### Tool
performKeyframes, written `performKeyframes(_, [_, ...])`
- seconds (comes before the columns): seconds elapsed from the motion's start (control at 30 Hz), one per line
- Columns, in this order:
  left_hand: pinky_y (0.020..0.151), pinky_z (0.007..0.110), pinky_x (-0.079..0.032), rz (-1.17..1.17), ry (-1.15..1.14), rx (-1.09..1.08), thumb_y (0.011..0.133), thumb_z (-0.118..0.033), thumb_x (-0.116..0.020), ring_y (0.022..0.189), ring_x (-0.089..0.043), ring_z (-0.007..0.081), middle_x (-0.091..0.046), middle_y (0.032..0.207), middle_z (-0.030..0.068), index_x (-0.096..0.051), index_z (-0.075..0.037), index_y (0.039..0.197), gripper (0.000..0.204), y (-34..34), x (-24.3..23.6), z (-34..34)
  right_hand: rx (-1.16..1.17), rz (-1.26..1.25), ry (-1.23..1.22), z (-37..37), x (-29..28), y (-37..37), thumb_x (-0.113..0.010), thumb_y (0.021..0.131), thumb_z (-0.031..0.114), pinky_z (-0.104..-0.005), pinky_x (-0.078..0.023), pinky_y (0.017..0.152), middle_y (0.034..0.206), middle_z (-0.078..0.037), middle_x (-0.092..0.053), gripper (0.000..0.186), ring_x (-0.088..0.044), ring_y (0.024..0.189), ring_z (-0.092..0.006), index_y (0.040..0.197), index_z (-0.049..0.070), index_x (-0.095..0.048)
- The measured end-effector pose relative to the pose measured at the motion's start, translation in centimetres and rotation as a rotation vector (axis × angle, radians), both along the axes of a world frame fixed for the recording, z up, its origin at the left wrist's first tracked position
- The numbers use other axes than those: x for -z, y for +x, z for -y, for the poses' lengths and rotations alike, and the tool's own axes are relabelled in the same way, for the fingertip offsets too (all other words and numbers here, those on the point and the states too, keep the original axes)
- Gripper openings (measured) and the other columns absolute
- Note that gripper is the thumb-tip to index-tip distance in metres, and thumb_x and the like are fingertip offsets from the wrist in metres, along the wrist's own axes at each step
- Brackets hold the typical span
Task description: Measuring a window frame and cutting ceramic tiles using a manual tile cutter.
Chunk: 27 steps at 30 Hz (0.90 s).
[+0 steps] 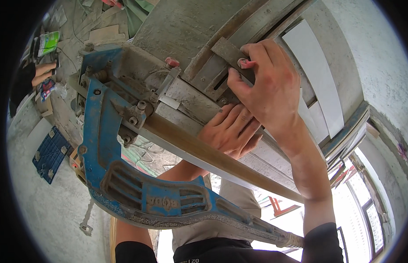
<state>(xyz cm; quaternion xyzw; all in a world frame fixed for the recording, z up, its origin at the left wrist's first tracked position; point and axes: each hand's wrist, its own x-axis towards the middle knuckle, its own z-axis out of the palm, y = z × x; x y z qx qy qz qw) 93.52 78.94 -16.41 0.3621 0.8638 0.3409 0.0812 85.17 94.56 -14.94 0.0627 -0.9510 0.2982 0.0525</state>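
A blue lever-arm cutter (101,131) with a long curved handle spans the middle of the picture. My right hand (274,79) is at the top, with thumb and fingers bent around a short metal bar (226,51) that carries a red knob (246,64). Beneath that hand is a slotted metal plate (219,83). My left hand (232,131) reaches in under the cutter's handle. Its fingers are stretched out and lie on the dusty metal bed, close to the right wrist. A long brownish bar (199,151) crosses in front of its lower part.
Another red knob (172,62) stands by the cutter's head. A white strip (315,74) lies at the right beside the bed. Cardboard and scraps (107,35) litter the floor at the upper left. Another person's legs (44,72) show at far left, above a dark blue case (50,154).
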Motion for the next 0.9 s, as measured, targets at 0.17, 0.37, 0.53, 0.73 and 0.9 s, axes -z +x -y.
performKeyframes(0.17, [0.107, 0.049, -0.051, 0.026, 0.052, -0.029, 0.099, -0.028, -0.073, 0.121, -0.064, 0.035, -0.064, 0.132, 0.0196, -0.067, 0.0, 0.131, 0.043, 0.4, 0.8, -1.1, 0.018, -0.011, 0.033, -0.9, 1.0, 0.3, -0.084, 0.074, 0.014, -0.0439, -0.057, 0.068, 0.092, -0.007, -0.062, 0.025, -0.068, 0.086, -0.0293, 0.091, 0.008, -0.066])
performKeyframes(0.37, [0.107, 0.048, -0.051, 0.025, 0.014, -0.012, 0.099, -0.027, -0.073, 0.121, -0.064, 0.0347, -0.064, 0.131, 0.0195, -0.067, 0.0, 0.131, 0.043, 0.0, 0.1, -0.5, 0.052, -0.033, -0.012, -0.3, 0.7, -0.1, -0.083, 0.072, 0.014, -0.0438, -0.057, 0.068, 0.091, -0.007, -0.062, 0.026, -0.067, 0.085, -0.0292, 0.09, 0.008, -0.065])
performKeyframes(0.53, [0.107, 0.048, -0.051, 0.006, 0.003, -0.013, 0.098, -0.027, -0.074, 0.12, -0.064, 0.0342, -0.064, 0.13, 0.019, -0.068, -0.001, 0.13, 0.042, 0.0, 0.3, -0.8, 0.043, -0.044, 0.003, -0.5, 1.0, 0.1, -0.083, 0.072, 0.013, -0.0432, -0.057, 0.069, 0.092, -0.007, -0.061, 0.025, -0.067, 0.085, -0.0293, 0.089, 0.008, -0.065])
performKeyframes(0.73, [0.106, 0.048, -0.053, 0.007, 0.0, -0.018, 0.094, -0.026, -0.078, 0.117, -0.066, 0.0339, -0.066, 0.129, 0.018, -0.071, -0.002, 0.127, 0.041, 0.0, 0.1, -1.0, 0.039, -0.063, 0.013, -0.5, 1.1, 0.1, -0.082, 0.072, 0.012, -0.0432, -0.057, 0.071, 0.091, -0.008, -0.061, 0.024, -0.067, 0.084, -0.0299, 0.088, 0.008, -0.065])
performKeyframes(0.9, [0.106, 0.046, -0.052, -0.014, -0.019, -0.008, 0.099, -0.03, -0.073, 0.119, -0.063, 0.033, -0.063, 0.131, 0.0172, -0.069, -0.002, 0.13, 0.042, 0.2, 0.4, -1.1, 0.032, -0.041, 0.004, -0.9, 0.9, 0.2, -0.083, 0.074, 0.013, -0.0442, -0.057, 0.072, 0.092, -0.009, -0.062, 0.025, -0.067, 0.085, -0.0314, 0.091, 0.007, -0.067])
